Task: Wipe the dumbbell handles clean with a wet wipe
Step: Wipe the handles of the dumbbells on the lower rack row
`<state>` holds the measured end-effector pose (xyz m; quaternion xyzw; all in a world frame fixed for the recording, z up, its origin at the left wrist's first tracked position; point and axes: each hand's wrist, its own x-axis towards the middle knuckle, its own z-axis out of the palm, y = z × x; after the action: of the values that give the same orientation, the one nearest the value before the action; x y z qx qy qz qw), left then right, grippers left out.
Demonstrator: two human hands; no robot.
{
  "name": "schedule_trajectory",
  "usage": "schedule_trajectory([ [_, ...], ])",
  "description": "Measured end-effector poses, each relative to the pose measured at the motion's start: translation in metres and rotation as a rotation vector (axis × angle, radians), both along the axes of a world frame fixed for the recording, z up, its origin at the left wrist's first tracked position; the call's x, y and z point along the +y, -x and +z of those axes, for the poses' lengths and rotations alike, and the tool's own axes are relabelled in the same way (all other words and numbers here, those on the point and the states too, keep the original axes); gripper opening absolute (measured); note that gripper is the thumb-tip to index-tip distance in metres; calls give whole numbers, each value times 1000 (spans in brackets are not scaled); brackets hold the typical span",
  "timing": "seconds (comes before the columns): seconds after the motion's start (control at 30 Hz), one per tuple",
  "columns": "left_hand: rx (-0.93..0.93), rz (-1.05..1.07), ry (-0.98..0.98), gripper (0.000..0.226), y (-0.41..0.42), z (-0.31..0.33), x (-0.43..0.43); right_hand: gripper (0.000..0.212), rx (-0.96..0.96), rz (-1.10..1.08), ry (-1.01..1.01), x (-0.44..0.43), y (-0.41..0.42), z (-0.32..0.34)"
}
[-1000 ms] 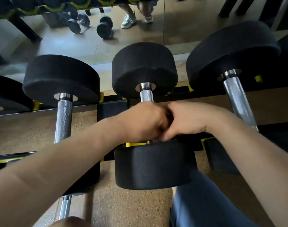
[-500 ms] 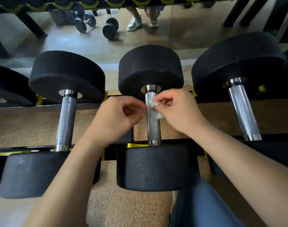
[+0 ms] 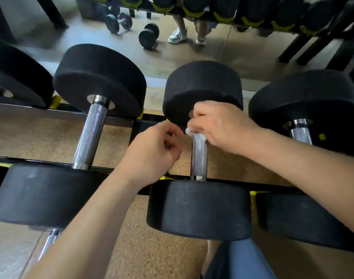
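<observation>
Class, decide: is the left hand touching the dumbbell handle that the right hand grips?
Apart. The head view shows bare floor between the left hand and the handle.

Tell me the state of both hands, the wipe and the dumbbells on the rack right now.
Middle handle, racked, mostly bare.
Wet wipe, bunched at its far end.
Right hand, grips the wipe there.
Left hand, curled, nothing seen in it, off the handle.
Left dumbbell, racked, untouched.
</observation>
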<state>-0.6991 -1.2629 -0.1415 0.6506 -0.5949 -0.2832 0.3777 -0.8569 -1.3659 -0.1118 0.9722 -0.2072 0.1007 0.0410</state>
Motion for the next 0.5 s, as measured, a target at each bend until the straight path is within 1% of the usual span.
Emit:
schedule_trajectory([
  [0.03,11,6,9,23,1,0,1,6,-46,-40,18,-3,0,-2],
  [0.07,10,5,16,23,1,0,1,9,-57,-53,9,-1,0,-6],
  [0.1,5,0,20,23,1,1,2,13,-22,-34,-26,5,1,-10],
  [0.2,-24,-19,16,21,2,0,0,18,127,161,-108,25,4,-12],
  [0.27,-8,-11,37,23,2,-2,-3,12,84,194,-51,19,-1,-7],
  [0.33,72,37,63,28,4,-4,-8,15,-45,125,62,4,-5,-5],
  [0.4,157,61,89,33,9,-4,-14,22,-127,25,131,-3,-3,-10],
  [0.43,166,51,107,36,11,-4,-17,27,-147,-18,160,-4,-2,-11],
  [0.5,124,11,145,39,15,-2,-23,29,-157,-88,189,-3,3,-13],
])
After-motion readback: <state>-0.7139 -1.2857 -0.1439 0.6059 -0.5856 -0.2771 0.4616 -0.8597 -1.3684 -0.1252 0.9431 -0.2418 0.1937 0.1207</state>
